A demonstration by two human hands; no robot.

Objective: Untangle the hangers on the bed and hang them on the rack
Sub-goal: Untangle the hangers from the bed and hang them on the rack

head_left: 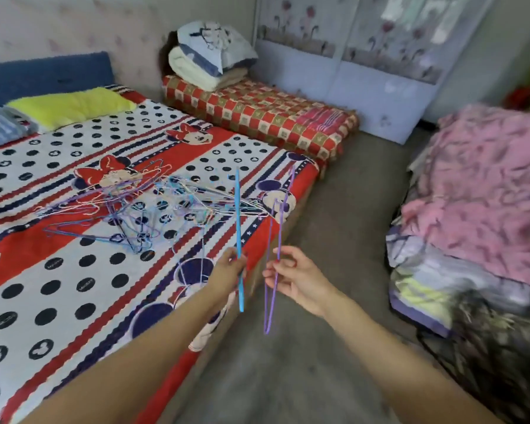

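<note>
A tangled heap of thin wire hangers (141, 206), purple, blue and pink, lies on the bed (58, 286) with its cartoon-mouse sheet. My left hand (228, 270) grips a blue hanger (238, 221) seen edge-on and held upright over the bed's corner. My right hand (291, 276) pinches a purple hanger (280, 228), also upright and edge-on, just right of the blue one. The two held hangers are apart. No rack is visible.
A low red checked mattress (257, 108) with folded bedding (208, 56) lies beyond the bed. A floral wardrobe (364, 56) stands at the back. A pile of pink and mixed cloth (478, 191) sits at right. Grey floor (334, 209) runs between.
</note>
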